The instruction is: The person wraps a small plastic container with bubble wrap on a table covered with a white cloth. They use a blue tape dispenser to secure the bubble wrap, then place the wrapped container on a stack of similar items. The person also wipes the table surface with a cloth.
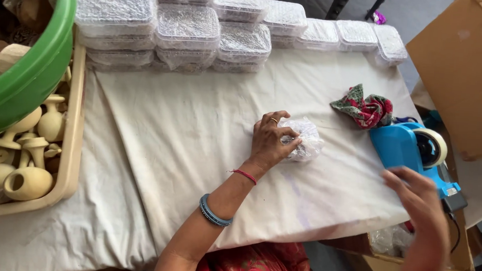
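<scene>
A white cloth-covered table (184,143) lies bare in its middle, its right edge dropping to grey floor. A cardboard box (471,72) stands right; stacked clear lidded containers (186,27) line the far edge. A green tub (30,75) overhangs a beige tray (72,141). The left hand (269,140) presses curled fingers onto a bubble-wrapped parcel (305,141) right of centre. The right hand (417,201), fingers loosely spread, hovers by a blue tape dispenser (407,148).

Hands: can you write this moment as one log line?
left hand: holds bubble-wrapped bundle on cloth | right hand: at blue tape dispenser
</scene>
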